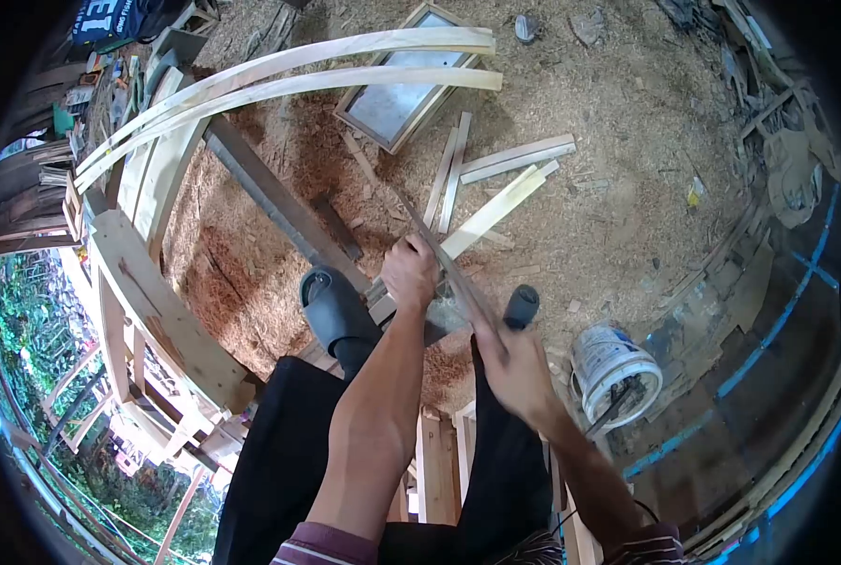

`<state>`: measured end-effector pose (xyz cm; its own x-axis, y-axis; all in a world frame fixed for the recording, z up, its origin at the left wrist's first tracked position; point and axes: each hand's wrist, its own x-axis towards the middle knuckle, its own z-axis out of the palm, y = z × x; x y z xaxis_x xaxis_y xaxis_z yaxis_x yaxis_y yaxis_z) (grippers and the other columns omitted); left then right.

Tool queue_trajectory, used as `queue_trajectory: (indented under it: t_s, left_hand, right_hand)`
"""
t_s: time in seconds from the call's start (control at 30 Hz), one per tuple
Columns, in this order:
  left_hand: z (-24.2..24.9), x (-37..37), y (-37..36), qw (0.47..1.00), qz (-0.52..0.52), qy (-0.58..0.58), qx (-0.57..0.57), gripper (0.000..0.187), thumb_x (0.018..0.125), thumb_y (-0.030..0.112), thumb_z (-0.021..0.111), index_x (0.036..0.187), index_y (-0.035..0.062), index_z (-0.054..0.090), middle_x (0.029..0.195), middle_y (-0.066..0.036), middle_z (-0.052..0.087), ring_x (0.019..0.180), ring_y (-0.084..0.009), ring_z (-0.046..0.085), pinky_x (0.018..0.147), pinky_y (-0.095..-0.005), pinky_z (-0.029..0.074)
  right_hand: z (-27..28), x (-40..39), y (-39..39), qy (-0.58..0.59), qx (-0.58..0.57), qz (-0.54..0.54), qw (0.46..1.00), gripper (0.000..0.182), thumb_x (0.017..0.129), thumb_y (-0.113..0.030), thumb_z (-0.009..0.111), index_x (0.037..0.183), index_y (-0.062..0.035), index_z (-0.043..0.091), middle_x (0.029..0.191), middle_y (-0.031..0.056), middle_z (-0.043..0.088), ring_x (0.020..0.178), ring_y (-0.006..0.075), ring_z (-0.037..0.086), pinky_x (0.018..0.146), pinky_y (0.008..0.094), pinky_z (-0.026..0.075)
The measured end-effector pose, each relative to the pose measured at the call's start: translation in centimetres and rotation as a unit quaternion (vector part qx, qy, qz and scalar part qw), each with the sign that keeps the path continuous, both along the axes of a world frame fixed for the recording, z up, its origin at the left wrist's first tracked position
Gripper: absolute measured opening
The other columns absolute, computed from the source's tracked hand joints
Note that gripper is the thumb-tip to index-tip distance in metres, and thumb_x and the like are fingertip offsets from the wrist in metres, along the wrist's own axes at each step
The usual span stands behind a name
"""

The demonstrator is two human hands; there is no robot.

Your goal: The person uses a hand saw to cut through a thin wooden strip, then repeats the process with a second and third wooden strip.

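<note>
A long thin wooden strip [450, 266] runs slantwise between my two hands, over the ground between my feet. My right hand [512, 363] is closed round its lower end. My left hand [411, 271] is a closed fist just left of the strip; what its fingers hold, if anything, is hidden. Beyond the hands, a pale board [496, 209] and several narrow wooden pieces [519, 158] lie on the sawdust. A dark sandal [334, 306] is on my left foot, beside a long dark beam [265, 193].
A white bucket [620, 363] with tools in it stands at the right. Two long curved strips [345, 47] cross the upper left over a framed panel [397, 99]. Thick planks [157, 301] stand at the left. Blue-taped sheeting [721, 433] lies at the lower right.
</note>
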<state>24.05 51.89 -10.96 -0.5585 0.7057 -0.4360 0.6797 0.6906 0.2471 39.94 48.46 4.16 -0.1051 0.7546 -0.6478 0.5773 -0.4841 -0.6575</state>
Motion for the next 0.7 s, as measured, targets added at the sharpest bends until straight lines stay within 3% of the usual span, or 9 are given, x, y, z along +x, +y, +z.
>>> queue_trajectory:
  t_s: [0.1, 0.2, 0.23, 0.3, 0.37, 0.4, 0.47, 0.6, 0.7]
  left_hand:
    - [-0.3, 0.1, -0.9, 1.000, -0.009, 0.020, 0.014, 0.045, 0.087, 0.030, 0.039, 0.074, -0.0029, 0.067, 0.075, -0.028, 0.062, 0.072, -0.0437, 0.062, 0.072, -0.0486, 0.049]
    - [0.3, 0.2, 0.0, 0.999, 0.021, 0.025, 0.009, 0.044, 0.087, 0.030, 0.040, 0.073, -0.0027, 0.067, 0.074, -0.028, 0.062, 0.071, -0.0441, 0.062, 0.071, -0.0487, 0.050]
    - [0.2, 0.4, 0.1, 0.999, 0.026, 0.031, 0.016, 0.044, 0.087, 0.029, 0.040, 0.074, -0.0027, 0.067, 0.075, -0.028, 0.062, 0.071, -0.0440, 0.062, 0.071, -0.0487, 0.050]
    - [0.5, 0.9, -1.1, 0.999, 0.034, 0.036, 0.016, 0.043, 0.087, 0.029, 0.040, 0.074, -0.0026, 0.067, 0.075, -0.027, 0.062, 0.072, -0.0439, 0.062, 0.071, -0.0486, 0.050]
    - [-0.2, 0.1, -0.4, 0.999, 0.032, -0.002, 0.006, 0.041, 0.086, 0.028, 0.041, 0.076, -0.0016, 0.068, 0.076, -0.026, 0.063, 0.073, -0.0438, 0.062, 0.071, -0.0482, 0.050]
    - [0.1, -0.3, 0.0, 0.999, 0.032, 0.003, 0.005, 0.041, 0.086, 0.028, 0.041, 0.076, -0.0016, 0.068, 0.076, -0.026, 0.063, 0.073, -0.0438, 0.062, 0.071, -0.0482, 0.050]
    - [1.7, 0.1, -0.2, 0.999, -0.045, 0.017, -0.001, 0.041, 0.086, 0.028, 0.040, 0.078, -0.0005, 0.068, 0.078, -0.026, 0.064, 0.076, -0.0433, 0.062, 0.071, -0.0477, 0.050]
    - [0.1, 0.3, -0.4, 1.000, 0.027, 0.000, 0.002, 0.044, 0.086, 0.031, 0.038, 0.079, 0.0001, 0.068, 0.079, -0.027, 0.063, 0.077, -0.0440, 0.062, 0.073, -0.0485, 0.049]
    - [0.0, 0.5, -0.9, 0.999, 0.029, 0.015, -0.023, 0.045, 0.086, 0.032, 0.038, 0.079, 0.0002, 0.068, 0.077, -0.027, 0.063, 0.075, -0.0436, 0.062, 0.074, -0.0489, 0.049]
  right_hand:
    - [6.1, 5.0, -4.3, -0.004, -0.047, 0.065, 0.997, 0.033, 0.089, -0.020, 0.056, 0.064, 0.0008, 0.061, 0.050, 0.0182, 0.052, 0.049, 0.0297, 0.061, 0.047, 0.0383, 0.046]
    - [6.2, 5.3, -5.8, -0.015, -0.016, 0.006, 1.000, 0.030, 0.088, -0.018, 0.056, 0.064, 0.0005, 0.061, 0.053, 0.0193, 0.051, 0.046, 0.0268, 0.060, 0.045, 0.0380, 0.043]
    - [4.5, 4.6, -5.9, 0.029, -0.007, -0.015, 0.999, 0.036, 0.091, -0.018, 0.054, 0.061, 0.0008, 0.058, 0.046, 0.0080, 0.045, 0.045, 0.0112, 0.050, 0.047, 0.0274, 0.037]
    - [-0.9, 0.8, -4.1, 0.087, -0.045, -0.119, 0.988, 0.038, 0.091, -0.023, 0.055, 0.063, 0.0016, 0.059, 0.045, 0.0092, 0.041, 0.043, 0.0136, 0.046, 0.045, 0.0308, 0.036]
    - [-3.2, -2.7, -1.0, 0.008, 0.122, 0.006, 0.993, 0.044, 0.092, -0.033, 0.052, 0.068, 0.0031, 0.059, 0.048, 0.0138, 0.039, 0.043, 0.0200, 0.039, 0.046, 0.0367, 0.035]
    - [-3.0, -2.5, 0.3, 0.013, 0.120, 0.005, 0.993, 0.044, 0.092, -0.033, 0.052, 0.068, 0.0031, 0.059, 0.048, 0.0138, 0.039, 0.043, 0.0200, 0.039, 0.046, 0.0367, 0.035]
    - [-1.1, -0.9, 2.0, 0.008, -0.073, -0.013, 0.997, 0.044, 0.090, -0.037, 0.051, 0.071, 0.0017, 0.061, 0.055, 0.0223, 0.051, 0.057, 0.0420, 0.055, 0.053, 0.0431, 0.044]
    - [3.8, 1.2, -1.2, 0.017, 0.001, -0.020, 1.000, 0.038, 0.091, -0.030, 0.052, 0.072, 0.0016, 0.061, 0.054, 0.0211, 0.051, 0.049, 0.0352, 0.056, 0.049, 0.0414, 0.042]
    - [9.4, 5.9, -5.2, -0.011, -0.091, 0.014, 0.996, 0.025, 0.089, -0.021, 0.057, 0.073, -0.0023, 0.064, 0.053, 0.0152, 0.052, 0.043, 0.0285, 0.056, 0.045, 0.0384, 0.041]
